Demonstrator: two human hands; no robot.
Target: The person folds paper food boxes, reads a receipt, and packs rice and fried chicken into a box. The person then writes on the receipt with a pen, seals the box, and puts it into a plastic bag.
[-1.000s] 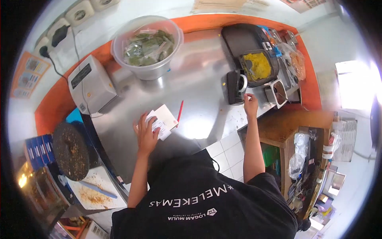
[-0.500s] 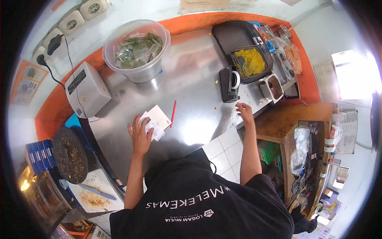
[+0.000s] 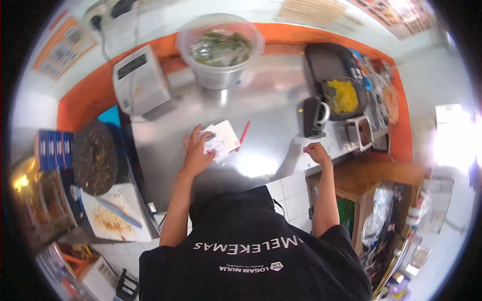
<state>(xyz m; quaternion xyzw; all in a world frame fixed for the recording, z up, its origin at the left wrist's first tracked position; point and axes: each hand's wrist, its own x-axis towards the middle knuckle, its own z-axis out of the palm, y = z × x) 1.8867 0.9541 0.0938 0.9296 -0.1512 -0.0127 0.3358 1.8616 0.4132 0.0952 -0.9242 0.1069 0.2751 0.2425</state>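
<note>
My left hand (image 3: 197,153) rests on the steel table with fingers spread, at the left edge of some small white printed papers (image 3: 215,145). A cream notepad (image 3: 229,134) lies partly beneath those papers, and a red pen (image 3: 244,132) lies along its right side. Over the table's front edge, my right hand (image 3: 318,153) is closed, thumb and fingers pinched together. Whatever may be between its fingertips is too small to make out. Just beyond it stands a black tape dispenser (image 3: 312,118) with a white roll.
A clear bucket (image 3: 221,70) of bagged greens stands at the back, with a white machine (image 3: 140,83) to its left. Yellow food fills a dark tray (image 3: 344,98) at right, near a metal container (image 3: 360,133). At lower left, a knife (image 3: 118,210) lies on a white board (image 3: 103,220).
My view has shifted, so the table things appear farther right. My right hand has drawn away from the tape dispenser, its fingers curled tighter. My left hand stays at the papers.
</note>
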